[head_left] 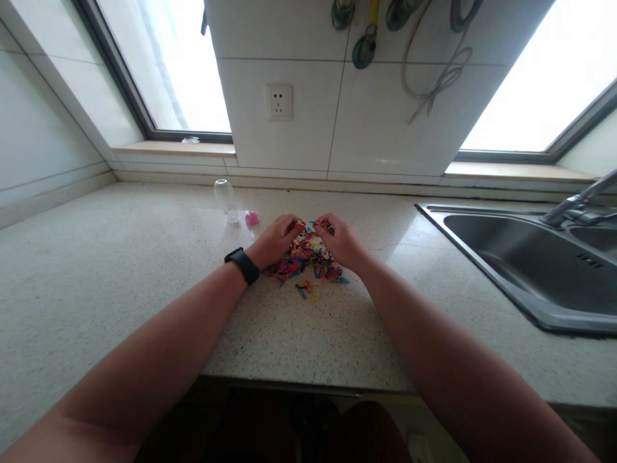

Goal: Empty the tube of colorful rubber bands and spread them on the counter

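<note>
A heap of small colourful rubber bands [308,254] lies on the speckled counter between my two hands. My left hand [278,239], with a black watch on the wrist, curls its fingers around some of the bands at the heap's far left. Opposite it, my right hand [340,240] is closed on more bands at the far right of the heap. A few loose bands [307,290] have strayed to the near side. Beyond my left hand stands a clear plastic bottle [225,202], with a pink cap [251,218] lying beside it.
On the right, a steel sink [482,270] with a faucet [578,204] is set into the counter [144,257]. The tiled wall behind carries a power socket [279,101], capped pipes and a looped cord [446,77]. Windows flank the wall on both sides.
</note>
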Action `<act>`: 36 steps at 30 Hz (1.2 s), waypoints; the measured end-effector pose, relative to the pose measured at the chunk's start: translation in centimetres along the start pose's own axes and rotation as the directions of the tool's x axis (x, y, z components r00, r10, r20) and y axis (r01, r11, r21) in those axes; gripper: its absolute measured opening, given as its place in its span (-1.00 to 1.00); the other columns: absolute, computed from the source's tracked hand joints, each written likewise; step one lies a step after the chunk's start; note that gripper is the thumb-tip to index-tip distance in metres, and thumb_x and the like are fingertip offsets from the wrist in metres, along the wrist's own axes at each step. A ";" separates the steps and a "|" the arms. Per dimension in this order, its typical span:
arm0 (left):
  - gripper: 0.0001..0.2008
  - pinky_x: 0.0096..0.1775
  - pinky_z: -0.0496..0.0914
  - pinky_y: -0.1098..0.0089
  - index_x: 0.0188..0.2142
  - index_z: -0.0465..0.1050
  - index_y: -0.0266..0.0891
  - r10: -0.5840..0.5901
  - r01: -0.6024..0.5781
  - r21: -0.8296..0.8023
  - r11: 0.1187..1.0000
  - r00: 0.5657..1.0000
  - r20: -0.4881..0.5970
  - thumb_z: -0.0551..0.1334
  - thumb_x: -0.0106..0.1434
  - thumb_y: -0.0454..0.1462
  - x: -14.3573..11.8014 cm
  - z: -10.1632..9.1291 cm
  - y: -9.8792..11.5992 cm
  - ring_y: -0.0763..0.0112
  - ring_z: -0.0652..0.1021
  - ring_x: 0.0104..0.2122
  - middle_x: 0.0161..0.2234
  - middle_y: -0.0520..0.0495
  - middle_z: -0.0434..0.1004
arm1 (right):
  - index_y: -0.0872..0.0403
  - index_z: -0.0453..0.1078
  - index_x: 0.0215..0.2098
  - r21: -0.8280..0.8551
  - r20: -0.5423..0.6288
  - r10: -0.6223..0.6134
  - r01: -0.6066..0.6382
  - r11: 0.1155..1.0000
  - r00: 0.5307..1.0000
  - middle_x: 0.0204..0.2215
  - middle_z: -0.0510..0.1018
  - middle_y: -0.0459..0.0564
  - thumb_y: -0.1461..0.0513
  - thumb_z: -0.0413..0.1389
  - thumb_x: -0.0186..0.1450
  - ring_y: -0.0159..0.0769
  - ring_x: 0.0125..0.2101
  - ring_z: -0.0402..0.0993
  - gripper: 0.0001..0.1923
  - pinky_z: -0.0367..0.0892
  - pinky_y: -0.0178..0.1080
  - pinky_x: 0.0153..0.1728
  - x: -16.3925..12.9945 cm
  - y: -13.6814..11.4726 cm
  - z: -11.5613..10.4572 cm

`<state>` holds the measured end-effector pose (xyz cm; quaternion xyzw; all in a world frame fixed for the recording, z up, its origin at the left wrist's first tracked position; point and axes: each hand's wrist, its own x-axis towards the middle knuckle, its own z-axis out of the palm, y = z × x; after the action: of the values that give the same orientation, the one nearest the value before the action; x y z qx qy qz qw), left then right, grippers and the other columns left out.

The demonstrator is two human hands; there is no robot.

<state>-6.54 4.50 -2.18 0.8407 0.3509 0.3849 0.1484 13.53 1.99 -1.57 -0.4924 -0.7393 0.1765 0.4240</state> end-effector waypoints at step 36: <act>-0.69 -0.23 0.38 0.40 -0.08 0.45 -0.30 -0.090 0.098 -0.270 0.958 0.995 0.042 0.16 0.36 -0.11 -0.2 -0.3 0.9 0.42 0.50 -0.26 -0.24 -0.11 0.54 | 0.14 0.42 -0.17 0.151 0.002 -0.123 0.121 0.981 0.992 -0.29 0.53 0.00 0.24 0.01 0.30 -0.36 -0.30 0.43 -0.79 0.33 -0.28 -0.24 -0.1 -0.1 0.1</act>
<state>-6.41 3.76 -1.65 0.8002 0.3322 0.4097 0.2854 13.42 1.89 -1.60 -0.4117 -0.7552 0.2082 0.4656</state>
